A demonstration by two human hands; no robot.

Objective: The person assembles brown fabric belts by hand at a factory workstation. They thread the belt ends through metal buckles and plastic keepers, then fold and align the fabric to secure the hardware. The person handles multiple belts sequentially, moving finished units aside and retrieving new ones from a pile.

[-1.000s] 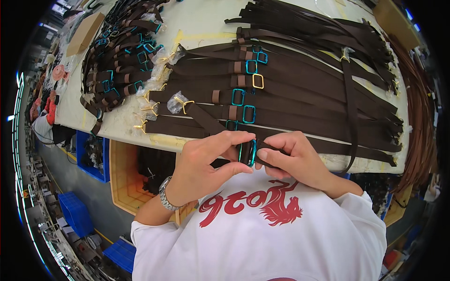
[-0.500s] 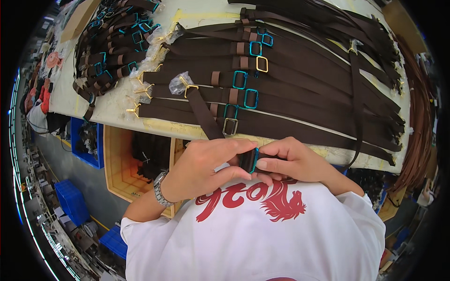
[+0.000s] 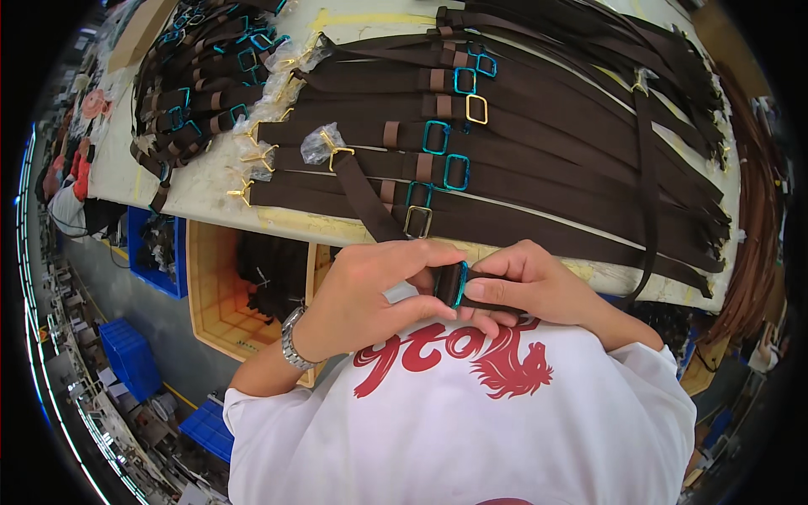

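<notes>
Your hands are together at your chest, just below the table (image 3: 194,181) edge. Left hand (image 3: 370,290) and right hand (image 3: 530,286) both pinch the same strap (image 3: 366,198), fingertips nearly touching around a teal buckle (image 3: 457,284). Left thumb lies over the top of the buckle, right thumb presses its right side. Buckle sits edge-on between the two hands. Silver watch (image 3: 292,339) on your left wrist.

From the buckle the strap runs up and left onto the table, ending at a gold clip (image 3: 334,151) in a clear plastic wrap.

Below the table edge on your left: a tan crate (image 3: 210,295) with dark straps inside, and a blue bin (image 3: 143,252) beside it.

On the table: a row of brown straps (image 3: 539,181) laid side by side, mostly with teal buckles, one gold buckle (image 3: 476,108) and one bronze-looking buckle (image 3: 418,221) near the edge. Gold clips line up at their left ends. One loose strap (image 3: 644,185) crosses the row on the right.

Far left of the table: a heaped pile (image 3: 198,76) of the same straps. More blue bins (image 3: 126,358) on the floor lower left.
</notes>
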